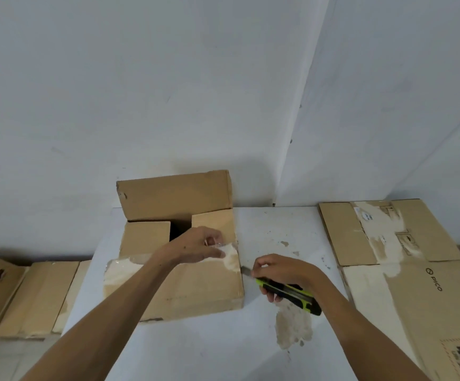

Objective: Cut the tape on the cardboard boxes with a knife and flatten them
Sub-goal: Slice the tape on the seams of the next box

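Cardboard boxes [28, 295] left, flattened box [415, 270] right of table [223, 347].

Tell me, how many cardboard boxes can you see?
3, maybe more out of view: an open box under the left hand, a flattened box on the table's right, another box at the far left.
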Tool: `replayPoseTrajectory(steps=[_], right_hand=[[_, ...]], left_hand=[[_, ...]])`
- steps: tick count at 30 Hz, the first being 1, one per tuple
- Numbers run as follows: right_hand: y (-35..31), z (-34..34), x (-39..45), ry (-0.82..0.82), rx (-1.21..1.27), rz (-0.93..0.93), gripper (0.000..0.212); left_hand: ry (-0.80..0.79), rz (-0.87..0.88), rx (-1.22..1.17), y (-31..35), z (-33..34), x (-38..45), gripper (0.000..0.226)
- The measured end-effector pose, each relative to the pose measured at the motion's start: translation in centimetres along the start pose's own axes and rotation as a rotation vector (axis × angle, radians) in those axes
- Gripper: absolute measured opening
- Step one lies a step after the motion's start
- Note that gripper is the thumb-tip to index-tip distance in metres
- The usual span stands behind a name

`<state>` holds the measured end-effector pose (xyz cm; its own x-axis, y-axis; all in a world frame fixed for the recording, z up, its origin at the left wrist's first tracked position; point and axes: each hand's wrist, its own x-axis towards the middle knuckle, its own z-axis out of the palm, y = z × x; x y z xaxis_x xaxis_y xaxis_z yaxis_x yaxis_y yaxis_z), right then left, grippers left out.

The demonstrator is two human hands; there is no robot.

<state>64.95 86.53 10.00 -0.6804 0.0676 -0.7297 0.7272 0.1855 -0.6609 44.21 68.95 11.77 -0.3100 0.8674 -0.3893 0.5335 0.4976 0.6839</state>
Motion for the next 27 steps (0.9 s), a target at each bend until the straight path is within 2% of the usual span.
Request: replayPoseTrajectory(steps=[3, 5, 8, 10, 12, 15, 18, 20, 22, 24, 26, 27], right_hand=[[2.4, -0.1, 1.0, 0.243, 0.254, 0.004, 0.016], [3.9, 0.6, 1.9, 0.358, 0.323, 0.033, 0.007], [6.7, 2.4, 3.5, 0.410, 0.188, 0.121, 0.011], [8.6, 4.1, 4.7, 0.450, 0.096, 0.191, 0.013], [10.1, 5.7, 5.5, 0.513, 0.086, 0.244, 0.015], [11.4, 7.1, 6.1, 0.581, 0.072, 0.267, 0.017], [11.3, 7.2, 6.3, 0.619, 0.098, 0.270, 0.026], [10.7, 6.9, 6.2, 0.626, 0.086, 0.263, 0.036], [9.6, 6.4, 5.6, 0.643, 0.076, 0.241, 0.043], [7.7, 5.8, 4.8, 0.679, 0.129, 0.190, 0.038], [4.8, 5.4, 3.8, 0.656, 0.297, 0.137, 0.030], [3.2, 5.2, 3.1, 0.594, 0.420, 0.119, 0.037]], left_hand=[[0.236, -0.043, 0.109, -0.5, 1.1, 0.3, 0.013], [0.361, -0.111, 0.151, -0.4, 1.2, 0.5, 0.016], [0.517, -0.192, 0.148, 0.7, 0.8, 0.6, 0.020], [0.588, -0.169, 0.112, 1.4, 0.5, 0.4, 0.020], [0.532, -0.150, 0.030, 1.7, -0.1, 0.0, 0.030], [0.256, -0.201, 0.118, 2.0, -1.7, -1.5, 0.052], [0.109, -0.222, 0.403, 2.3, -3.3, -3.2, 0.042], [0.050, -0.204, 0.495, 2.3, -3.4, -4.0, 0.041], [0.002, -0.193, 0.421, 2.3, -2.9, -4.5, 0.041], [-0.062, -0.182, 0.293, 2.2, -2.1, -4.9, 0.036], [-0.093, -0.170, 0.244, 2.4, -1.0, -5.3, 0.031], [-0.094, -0.166, 0.240, 2.6, -0.3, -5.5, 0.030]])
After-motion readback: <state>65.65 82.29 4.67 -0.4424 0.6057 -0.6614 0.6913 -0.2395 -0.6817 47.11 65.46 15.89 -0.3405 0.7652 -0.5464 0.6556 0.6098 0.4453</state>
